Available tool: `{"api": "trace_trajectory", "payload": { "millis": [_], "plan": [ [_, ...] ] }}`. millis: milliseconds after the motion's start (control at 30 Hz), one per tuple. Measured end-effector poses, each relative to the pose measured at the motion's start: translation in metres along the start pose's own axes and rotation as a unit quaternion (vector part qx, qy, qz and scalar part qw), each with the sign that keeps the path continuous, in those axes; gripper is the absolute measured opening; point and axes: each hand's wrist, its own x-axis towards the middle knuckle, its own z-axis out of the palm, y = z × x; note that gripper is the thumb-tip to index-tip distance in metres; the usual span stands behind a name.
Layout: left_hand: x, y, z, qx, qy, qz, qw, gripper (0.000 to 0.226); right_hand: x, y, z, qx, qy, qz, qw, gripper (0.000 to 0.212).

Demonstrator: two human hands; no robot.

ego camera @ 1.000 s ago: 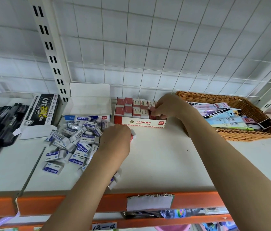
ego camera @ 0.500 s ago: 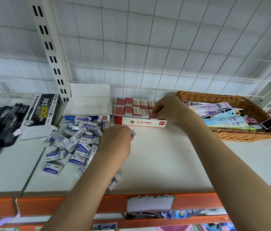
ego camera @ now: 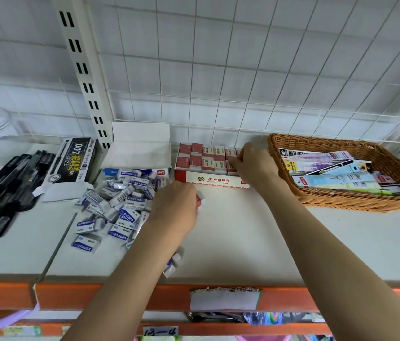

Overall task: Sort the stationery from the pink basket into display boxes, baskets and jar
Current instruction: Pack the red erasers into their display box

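Up on the shelf, the red box holds rows of red-and-white erasers. Right hand pinches one at the box's right end; left hand grips another just before the box.

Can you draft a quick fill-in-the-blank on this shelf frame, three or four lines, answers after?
1. The right hand reaches into the ____ display box of erasers.
2. The loose blue-and-white erasers are piled in front of the open ____ box.
3. The flat packets lie in a ____ basket.
4. The left hand holds a small ____.

Answers: red; white; wicker; eraser
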Motion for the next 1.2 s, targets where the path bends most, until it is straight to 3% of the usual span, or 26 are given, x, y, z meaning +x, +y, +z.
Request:
{"api": "trace_trajectory", "payload": {
  "millis": [200,333,500,667,933,1033,1200],
  "plan": [
    [0.003,0.000,0.001,0.016,0.003,-0.002,1.000,0.011,-0.002,0.002,-0.001,-0.028,-0.035,-0.049,0.998,0.021],
    [0.006,-0.003,0.000,-0.010,-0.004,-0.004,1.000,0.012,-0.013,0.003,-0.011,-0.012,-0.052,-0.103,0.993,0.029],
    [0.013,0.004,-0.019,-0.136,0.025,0.022,0.990,0.009,-0.044,0.016,-0.009,0.054,0.083,-0.124,0.987,0.024],
    [0.045,0.031,-0.037,-0.185,0.046,0.034,0.981,0.019,-0.079,0.042,0.003,0.118,0.138,-0.110,0.977,0.016],
    [0.108,0.088,-0.022,-0.146,-0.020,-0.035,0.988,0.039,-0.093,0.076,0.019,0.157,0.134,-0.080,0.975,0.016],
    [0.116,0.099,-0.019,-0.119,-0.050,-0.059,0.990,0.031,-0.094,0.079,0.020,0.171,0.135,-0.085,0.972,0.017],
    [0.113,0.113,-0.015,-0.062,-0.036,-0.064,0.995,0.037,-0.093,0.080,0.021,0.182,0.138,-0.090,0.969,0.017]
  ]
}}
